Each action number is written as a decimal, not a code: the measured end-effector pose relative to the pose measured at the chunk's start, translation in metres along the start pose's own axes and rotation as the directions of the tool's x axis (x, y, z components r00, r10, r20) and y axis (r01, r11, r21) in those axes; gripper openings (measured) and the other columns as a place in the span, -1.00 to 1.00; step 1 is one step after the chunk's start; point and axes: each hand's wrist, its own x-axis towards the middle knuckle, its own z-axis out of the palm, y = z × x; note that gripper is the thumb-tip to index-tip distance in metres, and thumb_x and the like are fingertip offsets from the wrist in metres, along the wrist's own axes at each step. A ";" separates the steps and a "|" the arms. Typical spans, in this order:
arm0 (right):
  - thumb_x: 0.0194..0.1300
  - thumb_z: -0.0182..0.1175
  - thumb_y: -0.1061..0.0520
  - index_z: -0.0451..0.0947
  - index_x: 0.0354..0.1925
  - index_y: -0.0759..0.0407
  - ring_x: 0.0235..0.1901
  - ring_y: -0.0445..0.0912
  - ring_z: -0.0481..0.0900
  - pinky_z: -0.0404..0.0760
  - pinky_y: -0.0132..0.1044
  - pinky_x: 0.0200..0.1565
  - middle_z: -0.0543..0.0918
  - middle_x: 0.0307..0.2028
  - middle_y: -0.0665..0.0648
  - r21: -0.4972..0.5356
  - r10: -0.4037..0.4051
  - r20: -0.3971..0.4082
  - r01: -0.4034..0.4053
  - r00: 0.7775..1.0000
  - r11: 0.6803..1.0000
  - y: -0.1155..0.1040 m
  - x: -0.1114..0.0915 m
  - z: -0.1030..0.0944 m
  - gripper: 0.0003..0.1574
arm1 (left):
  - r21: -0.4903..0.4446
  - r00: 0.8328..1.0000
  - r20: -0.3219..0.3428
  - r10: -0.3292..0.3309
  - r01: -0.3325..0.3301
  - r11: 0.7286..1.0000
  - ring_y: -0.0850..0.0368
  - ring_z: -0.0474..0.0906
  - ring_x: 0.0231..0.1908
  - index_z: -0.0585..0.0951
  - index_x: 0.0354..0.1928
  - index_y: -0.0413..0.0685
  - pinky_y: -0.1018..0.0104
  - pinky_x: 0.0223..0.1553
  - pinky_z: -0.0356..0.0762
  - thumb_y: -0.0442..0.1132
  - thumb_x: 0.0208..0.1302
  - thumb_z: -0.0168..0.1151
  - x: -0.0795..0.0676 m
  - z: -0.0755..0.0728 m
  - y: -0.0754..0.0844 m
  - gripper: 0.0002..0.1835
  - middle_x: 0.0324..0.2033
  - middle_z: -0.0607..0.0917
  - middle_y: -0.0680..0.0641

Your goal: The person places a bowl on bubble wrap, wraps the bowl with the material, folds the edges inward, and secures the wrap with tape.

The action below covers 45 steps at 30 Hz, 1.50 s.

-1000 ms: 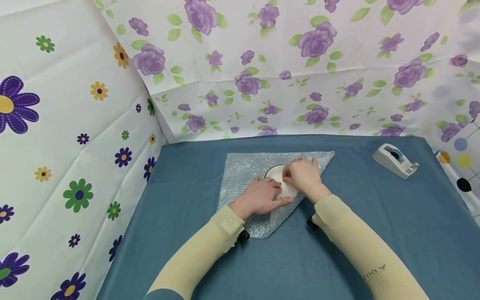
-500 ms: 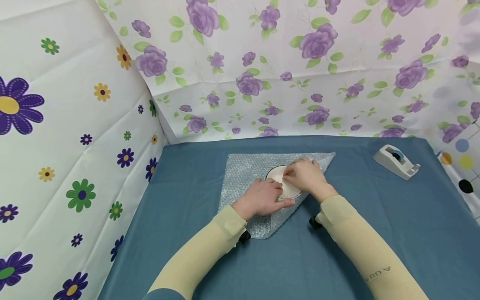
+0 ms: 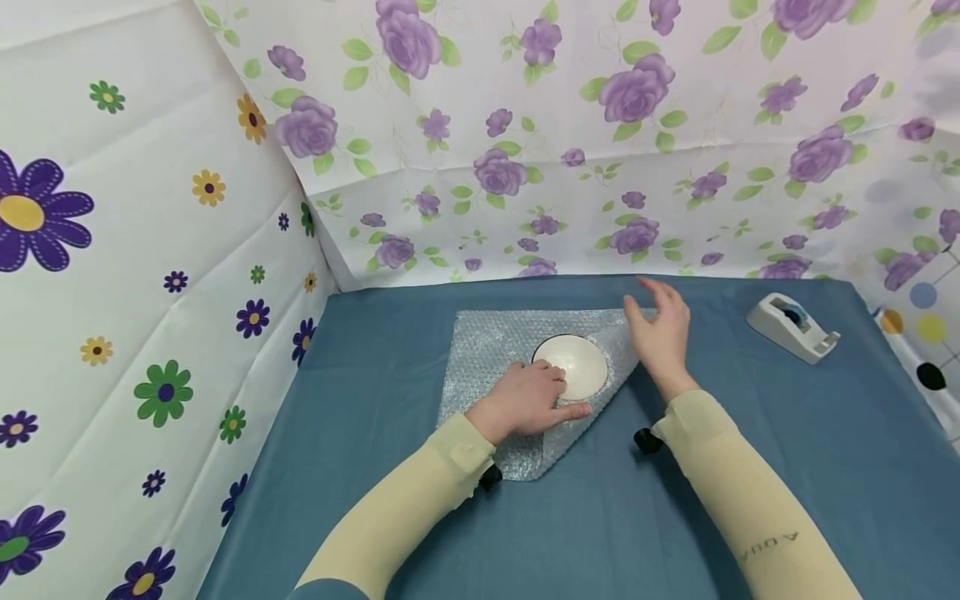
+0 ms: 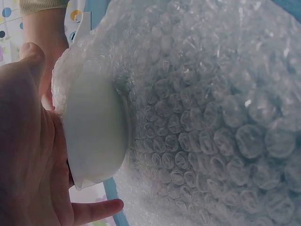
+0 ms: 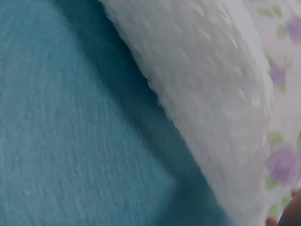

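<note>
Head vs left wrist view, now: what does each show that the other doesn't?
Head only: the interior of the round white bowl and dark lettering on the beige right sleeve.

Left wrist only: the bowl's smooth outer wall.

Both: the bowl, clear plastic bubble wrap, the left hand, blue table cloth, part of that sleeve.

Dark lettering (image 3: 768,547) is running across the cream sleeve (image 3: 738,479) behind the right hand (image 3: 663,333), well back from its wrist toward the elbow. It is appearing to read "AQUA"; the slant and small size are leaving single letters uncertain.
</note>
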 end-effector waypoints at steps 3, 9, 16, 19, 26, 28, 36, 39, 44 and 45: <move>0.60 0.15 -0.17 0.23 0.67 -0.04 0.61 0.18 0.06 0.11 0.12 0.57 0.16 0.62 0.23 0.108 0.266 -0.023 -0.262 0.964 0.959 0.015 0.003 -0.010 -0.18 | 0.000 1.000 -0.006 0.005 -0.005 1.000 0.02 0.49 0.38 0.72 0.30 0.09 -0.12 0.33 0.50 0.50 0.60 -0.29 0.000 0.000 0.000 -0.17 0.41 0.60 0.01; 0.60 0.09 -0.29 -0.02 0.75 -0.13 0.63 -0.05 0.10 0.19 -0.12 0.57 0.08 0.68 0.06 0.305 0.575 0.053 -0.561 0.817 0.770 0.043 0.010 -0.027 -0.03 | -0.008 1.000 -0.013 0.023 -0.023 1.000 0.01 0.51 0.34 0.74 0.25 0.10 -0.11 0.27 0.54 0.50 0.60 -0.28 0.001 0.002 -0.001 -0.19 0.37 0.62 0.01; 0.51 -0.01 -0.55 -0.11 0.75 0.14 0.61 0.29 0.08 0.17 0.24 0.54 0.01 0.68 0.32 0.016 0.558 0.300 -0.589 0.774 0.808 0.046 0.026 -0.044 0.25 | -0.021 1.000 -0.014 0.019 -0.019 1.000 0.02 0.49 0.36 0.73 0.27 0.10 -0.08 0.28 0.54 0.49 0.60 -0.26 0.001 0.005 -0.003 -0.20 0.40 0.60 0.01; 0.50 -0.06 -0.60 -0.07 0.73 0.21 0.61 0.38 0.04 0.16 0.31 0.53 -0.03 0.67 0.41 -0.101 0.578 0.376 -0.588 0.724 0.802 0.045 0.032 -0.049 0.29 | -0.027 1.000 -0.016 0.025 -0.025 0.999 0.02 0.51 0.34 0.74 0.24 0.10 -0.06 0.25 0.56 0.49 0.60 -0.24 0.001 0.005 -0.004 -0.21 0.38 0.61 0.01; 0.60 -0.04 -0.40 0.05 0.70 0.24 0.58 0.42 0.07 0.21 0.30 0.51 0.02 0.64 0.48 -0.211 0.582 0.436 -0.551 0.686 0.808 0.048 0.043 -0.056 0.07 | -0.029 0.999 -0.016 0.027 -0.028 0.999 0.03 0.52 0.31 0.74 0.21 0.10 -0.04 0.22 0.58 0.49 0.59 -0.24 0.001 0.004 -0.005 -0.21 0.35 0.62 0.01; 0.64 -0.03 -0.29 0.10 0.68 0.26 0.57 0.37 0.14 0.23 0.26 0.51 0.06 0.64 0.46 -0.176 0.571 0.439 -0.557 0.694 0.812 0.051 0.043 -0.059 -0.03 | -0.030 1.000 -0.014 0.028 -0.028 0.999 0.02 0.51 0.34 0.74 0.24 0.09 -0.05 0.25 0.57 0.50 0.59 -0.24 0.002 0.004 -0.005 -0.20 0.38 0.61 0.01; 0.66 0.06 -0.19 0.19 0.65 0.29 0.47 0.23 0.30 0.28 0.13 0.51 0.12 0.65 0.38 -0.070 0.549 0.454 -0.586 0.702 0.808 0.063 0.043 -0.065 -0.12 | -0.026 1.000 0.001 0.023 -0.023 0.999 0.00 0.42 0.45 0.68 0.36 0.07 -0.08 0.34 0.50 0.50 0.60 -0.26 0.004 0.007 -0.006 -0.17 0.47 0.53 -0.01; 0.66 0.07 -0.20 0.19 0.65 0.28 0.48 0.23 0.29 0.27 0.13 0.52 0.12 0.65 0.37 -0.063 0.545 0.458 -0.586 0.702 0.808 0.065 0.044 -0.065 -0.11 | -0.026 1.000 0.004 0.021 -0.021 0.999 0.00 0.42 0.45 0.67 0.38 0.07 -0.09 0.34 0.50 0.50 0.60 -0.26 0.004 0.006 -0.006 -0.17 0.48 0.52 -0.02; 0.67 0.07 -0.20 0.21 0.65 0.27 0.48 0.21 0.31 0.29 0.10 0.52 0.14 0.65 0.33 -0.054 0.549 0.457 -0.594 0.700 0.803 0.067 0.044 -0.064 -0.13 | -0.029 1.000 0.008 0.017 -0.017 0.999 0.01 0.42 0.45 0.67 0.38 0.07 -0.09 0.33 0.51 0.50 0.59 -0.25 0.002 0.003 -0.004 -0.17 0.48 0.52 -0.01; 0.67 0.07 -0.20 0.21 0.65 0.27 0.47 0.20 0.32 0.29 0.10 0.52 0.14 0.65 0.32 -0.051 0.550 0.455 -0.597 0.700 0.801 0.067 0.043 -0.064 -0.13 | -0.029 1.000 0.009 0.016 -0.016 0.999 0.01 0.42 0.45 0.67 0.38 0.07 -0.09 0.33 0.51 0.50 0.59 -0.25 0.002 0.003 -0.004 -0.17 0.48 0.52 -0.01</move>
